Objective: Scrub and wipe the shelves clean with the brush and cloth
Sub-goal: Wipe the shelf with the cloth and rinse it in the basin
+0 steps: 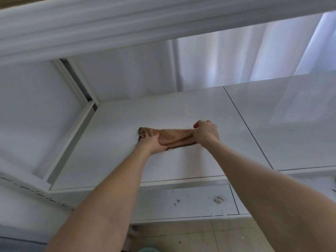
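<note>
Both forearms reach up onto the glossy white shelf panel (pixel 181 110). Left hand (pixel 153 142) and right hand (pixel 206 132) each grip the bunched tan terry cloth (pixel 174 136), fingers curled round it: left near its left end, right at its right end. The cloth lies on the shelf at mid-depth, long axis left-right, spanning hand to hand. A stub pokes past the left fingers. I'd wipe fore-aft, broadside. No brush in view.
</note>
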The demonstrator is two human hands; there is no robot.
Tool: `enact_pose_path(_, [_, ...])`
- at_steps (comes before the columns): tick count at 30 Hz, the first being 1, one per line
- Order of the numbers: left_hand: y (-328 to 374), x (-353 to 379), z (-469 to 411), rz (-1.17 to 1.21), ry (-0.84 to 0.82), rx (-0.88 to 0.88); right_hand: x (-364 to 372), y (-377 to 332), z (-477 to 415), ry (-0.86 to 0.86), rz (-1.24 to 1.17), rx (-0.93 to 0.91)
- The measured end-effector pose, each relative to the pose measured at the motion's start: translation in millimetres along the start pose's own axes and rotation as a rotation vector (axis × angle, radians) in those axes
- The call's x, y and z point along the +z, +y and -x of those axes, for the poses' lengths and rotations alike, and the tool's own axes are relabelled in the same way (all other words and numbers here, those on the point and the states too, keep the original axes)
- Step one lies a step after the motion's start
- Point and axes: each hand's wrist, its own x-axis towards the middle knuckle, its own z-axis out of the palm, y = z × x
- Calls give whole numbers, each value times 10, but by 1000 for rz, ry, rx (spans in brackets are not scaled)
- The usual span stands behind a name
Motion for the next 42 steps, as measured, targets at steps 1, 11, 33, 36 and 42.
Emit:
enact_pose_path(1, [-55,-21,-21,16,-8,-61,-15,35,21,-2,-9,5])
enact_pose_path(11, [1142,502,181,-64,70,237,-346,593,152,103,0,81])
enact_pose_path(33, [325,621,820,-129,-95,379,131,60,797,-77,186,-92])
enact_pose_path(36, [-265,538,895,-96,-108,312,489,-373,944,-118,273,-144])
enact_pose_path(42, [-1510,434,1084,-68,-14,127,1196,-1256,1339,-318,182,-265])
